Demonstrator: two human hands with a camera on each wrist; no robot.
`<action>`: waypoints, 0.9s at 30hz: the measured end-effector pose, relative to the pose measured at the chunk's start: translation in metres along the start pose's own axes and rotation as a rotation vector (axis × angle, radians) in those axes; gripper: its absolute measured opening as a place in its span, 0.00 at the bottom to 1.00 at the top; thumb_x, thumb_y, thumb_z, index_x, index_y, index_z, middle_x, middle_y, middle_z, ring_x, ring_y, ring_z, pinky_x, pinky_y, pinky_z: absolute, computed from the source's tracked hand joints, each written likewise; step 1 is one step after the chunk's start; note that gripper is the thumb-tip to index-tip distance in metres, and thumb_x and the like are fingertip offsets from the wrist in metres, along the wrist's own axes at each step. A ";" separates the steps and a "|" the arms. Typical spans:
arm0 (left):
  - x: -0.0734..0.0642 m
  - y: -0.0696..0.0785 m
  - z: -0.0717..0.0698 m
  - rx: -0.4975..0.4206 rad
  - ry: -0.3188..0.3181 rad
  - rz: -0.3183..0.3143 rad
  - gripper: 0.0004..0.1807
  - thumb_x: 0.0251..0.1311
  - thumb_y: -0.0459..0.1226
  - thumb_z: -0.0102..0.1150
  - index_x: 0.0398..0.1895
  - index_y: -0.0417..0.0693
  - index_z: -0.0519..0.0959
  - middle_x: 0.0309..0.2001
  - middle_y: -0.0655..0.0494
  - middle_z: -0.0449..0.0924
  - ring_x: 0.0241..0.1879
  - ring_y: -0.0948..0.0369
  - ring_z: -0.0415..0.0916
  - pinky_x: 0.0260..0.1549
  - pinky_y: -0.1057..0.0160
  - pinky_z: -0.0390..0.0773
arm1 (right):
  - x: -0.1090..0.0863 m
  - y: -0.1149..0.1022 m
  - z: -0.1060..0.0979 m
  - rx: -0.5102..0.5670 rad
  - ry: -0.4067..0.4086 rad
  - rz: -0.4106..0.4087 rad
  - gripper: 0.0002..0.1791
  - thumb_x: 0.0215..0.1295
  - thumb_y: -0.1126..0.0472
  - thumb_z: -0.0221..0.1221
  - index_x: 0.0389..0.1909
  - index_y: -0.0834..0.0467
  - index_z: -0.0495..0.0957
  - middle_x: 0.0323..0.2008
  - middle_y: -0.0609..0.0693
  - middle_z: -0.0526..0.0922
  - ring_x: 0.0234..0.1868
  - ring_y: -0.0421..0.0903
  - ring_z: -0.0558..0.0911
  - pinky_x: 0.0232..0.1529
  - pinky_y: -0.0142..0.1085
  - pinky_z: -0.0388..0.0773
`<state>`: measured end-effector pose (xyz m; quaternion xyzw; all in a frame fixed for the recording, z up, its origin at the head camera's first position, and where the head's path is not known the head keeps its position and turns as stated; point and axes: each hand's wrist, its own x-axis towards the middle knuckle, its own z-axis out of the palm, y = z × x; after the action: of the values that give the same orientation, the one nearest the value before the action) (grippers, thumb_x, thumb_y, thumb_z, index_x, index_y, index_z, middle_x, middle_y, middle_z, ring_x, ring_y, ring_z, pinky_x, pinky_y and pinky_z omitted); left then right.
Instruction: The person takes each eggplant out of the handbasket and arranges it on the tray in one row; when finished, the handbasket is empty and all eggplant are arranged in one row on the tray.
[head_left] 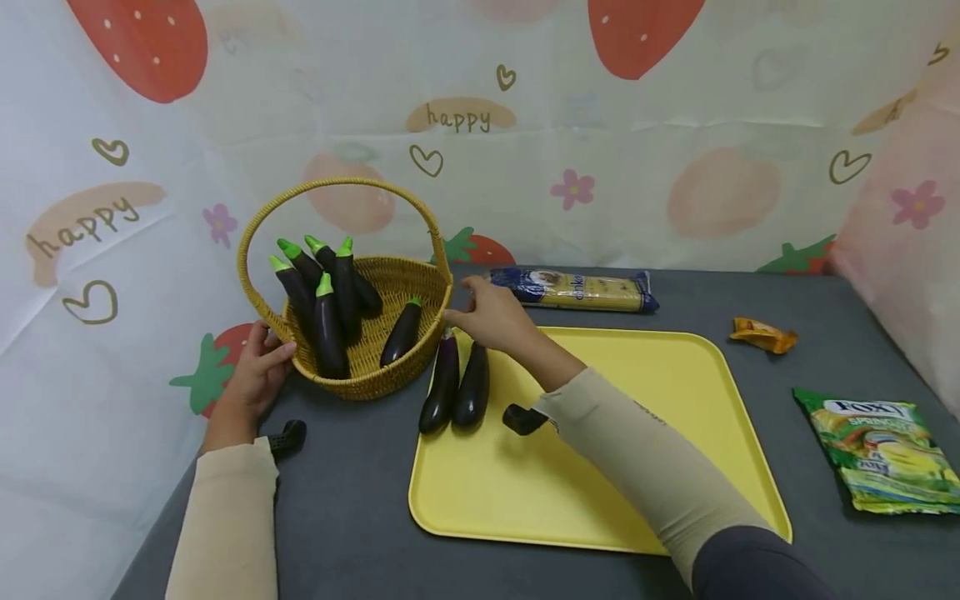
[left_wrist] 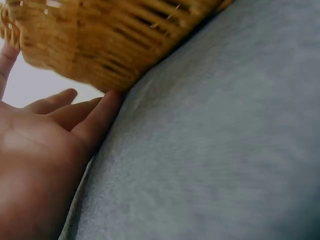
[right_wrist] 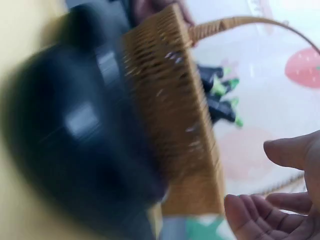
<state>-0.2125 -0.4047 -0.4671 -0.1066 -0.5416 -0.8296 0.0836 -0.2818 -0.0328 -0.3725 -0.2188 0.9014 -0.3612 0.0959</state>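
A woven basket (head_left: 378, 385) with a tall arched handle stands at the left and holds several dark eggplants (head_left: 330, 329) with green tops. My left hand (head_left: 257, 375) touches its left side; in the left wrist view the fingers (left_wrist: 102, 117) reach straight to the wicker base. Over by the right rim, my right hand (head_left: 498, 317) has thumb and fingers spread, with nothing between them in the right wrist view. Just below that hand, two more eggplants (head_left: 472, 387) lie side by side at the left edge of a yellow tray (head_left: 600, 500).
Behind the tray lies a blue and yellow packet of noodles (head_left: 573, 290). A small orange wrapped snack (head_left: 763, 335) and a green FOX'S bag (head_left: 885, 454) lie to the right on the grey table (head_left: 337, 500). A printed curtain (head_left: 637, 167) closes off the back.
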 end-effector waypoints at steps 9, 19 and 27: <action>-0.012 0.002 -0.001 0.078 0.030 -0.022 0.18 0.66 0.20 0.47 0.56 0.42 0.71 0.47 0.52 0.77 0.45 0.60 0.74 0.45 0.66 0.73 | 0.062 -0.069 0.053 -0.273 -0.131 -0.013 0.41 0.66 0.39 0.58 0.72 0.57 0.58 0.58 0.52 0.76 0.48 0.46 0.79 0.45 0.40 0.76; -0.005 -0.002 -0.002 0.054 0.011 -0.011 0.17 0.66 0.20 0.48 0.53 0.44 0.71 0.46 0.52 0.77 0.44 0.61 0.74 0.45 0.65 0.73 | 0.084 -0.066 0.089 -0.460 -0.191 0.168 0.42 0.67 0.42 0.57 0.73 0.61 0.54 0.52 0.58 0.77 0.40 0.48 0.79 0.33 0.36 0.75; -0.002 0.003 -0.004 0.093 0.045 -0.042 0.16 0.67 0.21 0.49 0.52 0.47 0.72 0.46 0.53 0.76 0.44 0.61 0.73 0.46 0.66 0.74 | 0.088 -0.068 0.054 -0.100 -0.209 0.060 0.46 0.62 0.54 0.63 0.76 0.57 0.48 0.49 0.55 0.78 0.34 0.47 0.78 0.31 0.39 0.73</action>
<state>-0.2106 -0.4096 -0.4668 -0.0725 -0.5798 -0.8072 0.0831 -0.3194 -0.1502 -0.3651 -0.2328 0.9095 -0.2881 0.1889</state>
